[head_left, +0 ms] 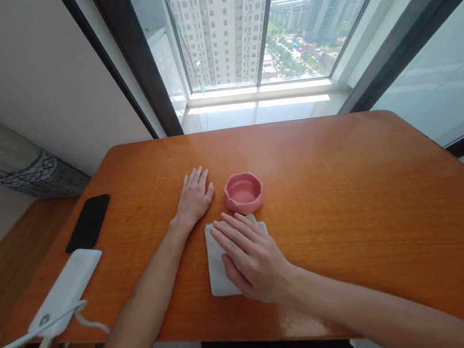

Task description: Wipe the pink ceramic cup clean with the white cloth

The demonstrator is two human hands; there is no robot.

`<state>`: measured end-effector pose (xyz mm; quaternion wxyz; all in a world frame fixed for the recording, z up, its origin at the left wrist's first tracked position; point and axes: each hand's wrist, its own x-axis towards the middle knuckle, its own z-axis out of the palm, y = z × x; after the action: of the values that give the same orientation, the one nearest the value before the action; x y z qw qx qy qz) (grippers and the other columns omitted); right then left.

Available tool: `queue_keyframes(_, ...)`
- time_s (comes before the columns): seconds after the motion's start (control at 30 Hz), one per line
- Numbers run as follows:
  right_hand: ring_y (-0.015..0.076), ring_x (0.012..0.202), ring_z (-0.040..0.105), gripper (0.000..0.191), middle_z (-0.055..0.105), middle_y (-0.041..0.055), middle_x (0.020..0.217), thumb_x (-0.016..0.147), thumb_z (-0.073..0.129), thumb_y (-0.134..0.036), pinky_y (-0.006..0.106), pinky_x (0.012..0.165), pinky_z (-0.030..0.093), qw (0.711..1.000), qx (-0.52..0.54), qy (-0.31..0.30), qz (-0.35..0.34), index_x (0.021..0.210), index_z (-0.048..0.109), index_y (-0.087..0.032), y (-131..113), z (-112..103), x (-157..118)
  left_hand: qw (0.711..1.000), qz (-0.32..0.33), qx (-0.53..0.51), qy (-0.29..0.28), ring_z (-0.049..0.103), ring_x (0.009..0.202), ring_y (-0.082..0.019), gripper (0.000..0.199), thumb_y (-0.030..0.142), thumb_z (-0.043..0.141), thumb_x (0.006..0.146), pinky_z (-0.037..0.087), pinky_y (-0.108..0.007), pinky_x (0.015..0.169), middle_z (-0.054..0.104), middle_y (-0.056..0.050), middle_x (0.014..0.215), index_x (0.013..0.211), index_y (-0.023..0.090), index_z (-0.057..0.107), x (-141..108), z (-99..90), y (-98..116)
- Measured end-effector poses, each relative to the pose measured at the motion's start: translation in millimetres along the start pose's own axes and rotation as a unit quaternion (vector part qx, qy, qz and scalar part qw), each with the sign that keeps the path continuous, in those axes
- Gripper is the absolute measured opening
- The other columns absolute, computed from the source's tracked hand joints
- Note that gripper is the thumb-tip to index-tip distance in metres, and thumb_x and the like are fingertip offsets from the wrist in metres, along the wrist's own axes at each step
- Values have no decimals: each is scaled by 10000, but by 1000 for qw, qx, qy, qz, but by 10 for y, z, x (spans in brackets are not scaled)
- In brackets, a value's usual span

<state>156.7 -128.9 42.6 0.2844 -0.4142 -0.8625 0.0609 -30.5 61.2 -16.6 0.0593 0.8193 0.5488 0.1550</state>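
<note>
Quick look at the setup: the right grip (251, 258) is wide open, palm down on a folded white cloth (218, 263), with the fingers fanned across it and nothing pinched. To me it looks like it's pressing the cloth flat so it can't slide, not lifting it. The left grip (194, 198) is open too and holds nothing. It's lying flat on the orange wood worktop (353, 225), up and to the left of the right grip, probably just steadying that arm.

A pink scalloped ceramic dish (244, 192) sits upright just past the right grip's fingertips and right beside the left grip. It's really close to the top edge of the cloth, but I can't tell if they're touching. Inside I can only make out the pink glaze, no contents.

Farther left of the left grip there's a black smartphone (88, 223), lying flat, and nearer the worktop's edge a white power bank (64, 292) with a white cable (21, 340) trailing off it. A big window (228, 35) sits beyond it all.
</note>
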Motion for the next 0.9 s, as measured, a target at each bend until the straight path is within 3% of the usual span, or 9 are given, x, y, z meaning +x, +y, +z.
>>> queue_keyframes(0.1,275,1408,694,519,812,77,1379,1046,424,-203,496,1224,547,995,30,89,21,1443,759,-230,368,-220,93,1000,-5,1,-7,366,1706,-343,596,380,395,1111,271,-579,1427,426,-171,1794,1637,123,501,-3,-14,14)
queue_keyframes(0.17,288,1311,740,491,838,99,1273,1058,405,-234,494,1176,573,986,0,129,102,1330,814,-232,787,-354,131,1000,-7,4,-11,364,1706,-347,602,377,385,1114,265,-571,1431,417,-177,1797,1638,103,499,-4,-25,29)
queue_keyframes(0.23,306,1298,737,483,824,144,1297,1071,394,-267,499,1191,550,967,-61,153,196,1283,822,-192,1271,-459,119,1000,-8,6,-13,361,1708,-345,605,375,379,1116,263,-566,1433,415,-179,1798,1640,95,495,-4,-34,41)
queue_keyframes(0.3,326,1397,683,487,797,175,1377,1070,401,-280,509,1261,478,953,-115,135,246,1310,799,-136,1709,-525,61,1000,-8,8,-15,360,1709,-342,607,377,380,1117,265,-565,1433,414,-177,1799,1644,97,490,-2,-38,45)
queue_keyframes(0.4,362,1582,518,553,662,222,1588,1099,354,-293,577,1335,356,929,-176,98,310,1464,700,-63,2102,-549,-43,1000,-8,9,-12,369,1705,-344,604,378,386,1116,267,-567,1432,420,-175,1796,1642,102,494,0,-36,41)
queue_keyframes(0.5,415,1694,316,644,396,220,1799,1139,314,-381,726,1328,264,907,-219,19,358,1694,458,-88,2183,-492,-87,1000,-6,7,-5,373,1703,-345,598,378,387,1114,276,-579,1427,433,-178,1788,1634,106,506,-3,-32,35)
queue_keyframes(0.63,414,1710,273,687,326,185,1839,1157,261,-495,787,1322,195,894,-225,-90,377,1744,385,-161,2157,-402,-77,1000,-6,6,-7,370,1705,-342,600,382,385,1115,279,-575,1426,429,-176,1791,1637,111,501,-10,-26,29)
queue_keyframes(0.9,410,1710,274,695,333,192,1834,1158,243,-510,785,1327,179,898,-213,-80,377,1732,410,-155,2194,-400,-95,1000,-2,8,0,378,1702,-331,591,390,391,1116,280,-560,1427,430,-164,1793,1638,137,501,-3,7,-2)
